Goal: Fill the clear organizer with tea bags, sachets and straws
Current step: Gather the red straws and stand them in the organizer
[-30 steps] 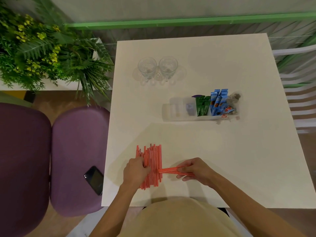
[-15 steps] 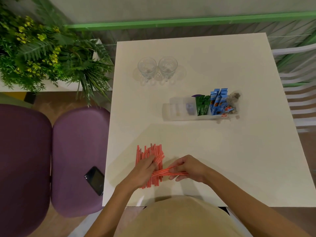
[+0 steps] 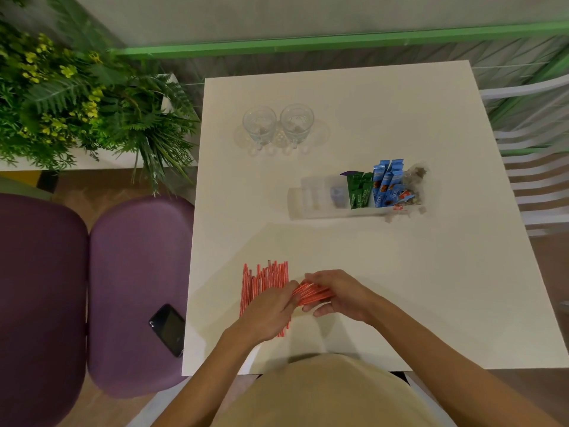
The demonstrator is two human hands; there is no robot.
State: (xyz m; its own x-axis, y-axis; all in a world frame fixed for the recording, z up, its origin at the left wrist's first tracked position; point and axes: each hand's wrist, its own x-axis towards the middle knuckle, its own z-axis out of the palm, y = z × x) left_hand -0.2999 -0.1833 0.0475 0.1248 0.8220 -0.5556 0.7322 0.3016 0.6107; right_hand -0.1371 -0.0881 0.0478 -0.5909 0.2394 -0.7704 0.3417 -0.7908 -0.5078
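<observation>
Here, head view (sole cam.). Step in hand, by judgement: gathering straws, i.e. prior to loading. The right hand [image 3: 341, 295] has fingers and thumb curled round a bundle [image 3: 311, 295] of red straws, held crosswise just above the table [image 3: 400, 272]. The left hand [image 3: 271, 309] lies over the loose straws [image 3: 264, 278] near the table's near-left edge, fingertips against the bundle's end; pinching or only steadying, cannot tell. The clear organizer [image 3: 308, 192] sits mid-table, well apart from both hands. Green sachets [image 3: 358, 192] and blue sachets [image 3: 386, 183] stand upright in its right-hand compts.; the far-left compts. look unfilled. Two glasses [image 3: 260, 123] stand beyond; a phone [image 3: 167, 329] lies on a purple chair [image 3: 135, 288]. Next move prob. calls for squaring the bundle's ends, adding more straws, then a carry fwd. to a free compt. w/o spilling.
</observation>
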